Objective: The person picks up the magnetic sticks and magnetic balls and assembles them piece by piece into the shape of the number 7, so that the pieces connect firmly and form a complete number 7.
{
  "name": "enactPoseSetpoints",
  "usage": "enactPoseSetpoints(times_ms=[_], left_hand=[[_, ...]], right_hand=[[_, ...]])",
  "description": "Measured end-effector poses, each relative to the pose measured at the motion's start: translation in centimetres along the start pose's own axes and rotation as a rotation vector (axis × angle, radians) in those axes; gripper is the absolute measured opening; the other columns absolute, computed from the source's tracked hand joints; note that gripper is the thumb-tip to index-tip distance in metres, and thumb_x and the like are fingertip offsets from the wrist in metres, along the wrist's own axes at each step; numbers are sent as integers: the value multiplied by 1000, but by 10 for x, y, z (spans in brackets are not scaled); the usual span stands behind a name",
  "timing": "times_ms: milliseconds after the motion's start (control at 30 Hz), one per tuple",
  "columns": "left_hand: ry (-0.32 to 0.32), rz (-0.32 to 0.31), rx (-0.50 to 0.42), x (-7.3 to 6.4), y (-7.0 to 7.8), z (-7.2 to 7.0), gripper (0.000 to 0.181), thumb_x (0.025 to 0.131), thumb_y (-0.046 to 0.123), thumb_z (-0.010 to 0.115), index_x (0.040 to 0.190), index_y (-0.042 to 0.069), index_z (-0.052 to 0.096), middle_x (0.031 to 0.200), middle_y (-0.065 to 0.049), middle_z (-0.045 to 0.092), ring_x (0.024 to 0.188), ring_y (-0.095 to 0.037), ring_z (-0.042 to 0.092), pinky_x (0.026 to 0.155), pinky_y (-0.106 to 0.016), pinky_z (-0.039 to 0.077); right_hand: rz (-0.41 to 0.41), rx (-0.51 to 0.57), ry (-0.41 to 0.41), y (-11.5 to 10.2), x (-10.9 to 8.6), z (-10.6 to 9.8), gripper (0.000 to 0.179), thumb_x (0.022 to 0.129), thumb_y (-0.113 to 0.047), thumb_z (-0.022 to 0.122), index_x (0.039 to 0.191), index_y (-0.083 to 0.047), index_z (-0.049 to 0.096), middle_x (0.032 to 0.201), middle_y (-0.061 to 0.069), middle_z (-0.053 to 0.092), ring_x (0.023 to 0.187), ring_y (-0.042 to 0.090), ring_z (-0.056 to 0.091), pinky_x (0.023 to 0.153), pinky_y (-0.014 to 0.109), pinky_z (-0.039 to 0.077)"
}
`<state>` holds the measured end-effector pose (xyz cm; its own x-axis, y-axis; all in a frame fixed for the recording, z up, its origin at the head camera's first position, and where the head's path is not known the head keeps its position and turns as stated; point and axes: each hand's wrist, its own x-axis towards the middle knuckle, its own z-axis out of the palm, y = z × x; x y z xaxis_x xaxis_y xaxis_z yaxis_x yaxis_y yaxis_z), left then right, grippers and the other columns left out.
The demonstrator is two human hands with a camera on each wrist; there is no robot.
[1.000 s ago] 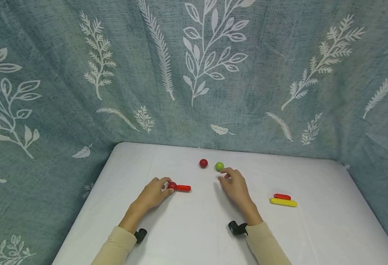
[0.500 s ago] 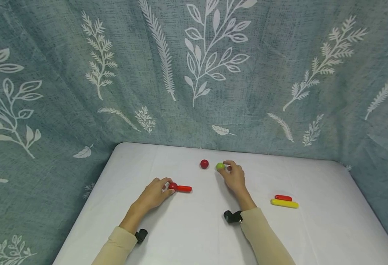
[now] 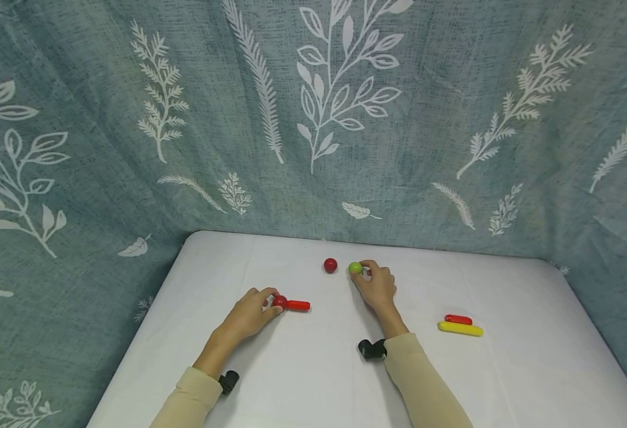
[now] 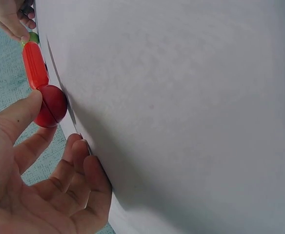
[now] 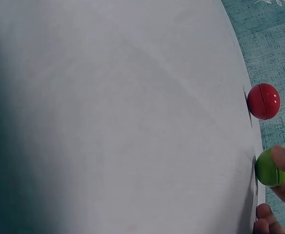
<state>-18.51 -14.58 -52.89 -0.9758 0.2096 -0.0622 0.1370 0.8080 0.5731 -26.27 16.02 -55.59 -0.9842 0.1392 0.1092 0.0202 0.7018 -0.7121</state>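
My left hand [image 3: 248, 316] pinches a glossy red ball [image 3: 280, 302] between thumb and forefinger on the white table. A short red stick [image 3: 298, 305] lies end-on against that ball, pointing right; whether the two are joined I cannot tell. In the left wrist view a seam runs round the held ball [image 4: 51, 106], and the other fingers are loosely bent beneath it. Farther back, my right hand [image 3: 378, 291] pinches a green ball [image 3: 355, 268]; the right wrist view shows thumb and finger on the green ball [image 5: 268, 168]. Just left of it sits a second red ball [image 3: 330, 265], untouched.
To the right on the white table [image 3: 532, 356] lie a short red stick [image 3: 459, 320] and a longer yellow stick [image 3: 460, 329], side by side. A green leaf-patterned cloth [image 3: 313, 196] hangs behind the table's back edge.
My right hand has moved forward and slightly left to the green ball and taken it between thumb and finger. The left hand stays on the red ball.
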Motion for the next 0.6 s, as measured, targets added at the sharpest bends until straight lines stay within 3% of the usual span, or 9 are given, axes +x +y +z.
enactPoseSetpoints(times_ms=[333,600], left_hand=[[-2,3,-2,-1,1,0,29,93,31,73,119,19,66,94,-6,55,77,-20,53,65,-37,45],[-1,7,-2,-1,1,-1,29,94,31,72,119,18,66,94,-7,55,77,-19,52,66,-37,45]], right_hand=[[-4,3,-17,-1,-2,-2,40,95,-30,70,127,-7,65,109,21,61,104,39,55,85,59,38],[-21,69,-54,-11,-13,-13,41,95,-30,70,129,-10,63,112,20,58,102,36,54,84,57,39]])
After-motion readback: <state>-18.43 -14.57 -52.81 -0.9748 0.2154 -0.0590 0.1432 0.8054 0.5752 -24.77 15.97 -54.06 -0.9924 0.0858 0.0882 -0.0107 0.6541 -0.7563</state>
